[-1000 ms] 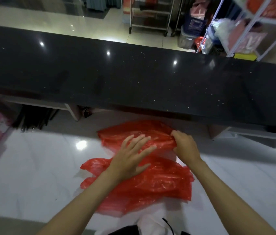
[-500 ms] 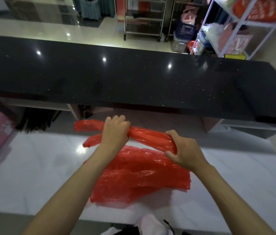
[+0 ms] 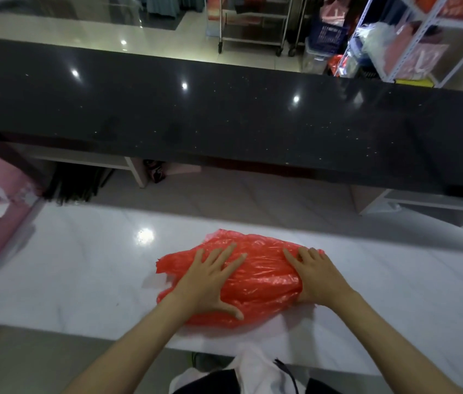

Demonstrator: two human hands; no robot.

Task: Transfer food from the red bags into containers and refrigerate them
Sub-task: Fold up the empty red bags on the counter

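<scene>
We press our left hand (image 3: 210, 282) and right hand (image 3: 317, 275) flat, fingers spread wide, on the folded red bags (image 3: 258, 280), which lie on the white counter (image 3: 82, 274) just before us; this looks meant to squeeze out air and keep the plastic folded. Beyond runs the black counter (image 3: 224, 115), then shelves (image 3: 423, 38).

Under our fingers (image 3: 226, 253) lie the bags (image 3: 264, 280), on the lower counter (image 3: 82, 265). Our left hand (image 3: 210, 282) rests flat on their left part, our right hand (image 3: 317, 275) on their right. Beyond the fingertips runs the raised counter (image 3: 224, 118); far beyond, to the right, stand shelves (image 3: 423, 32).
</scene>
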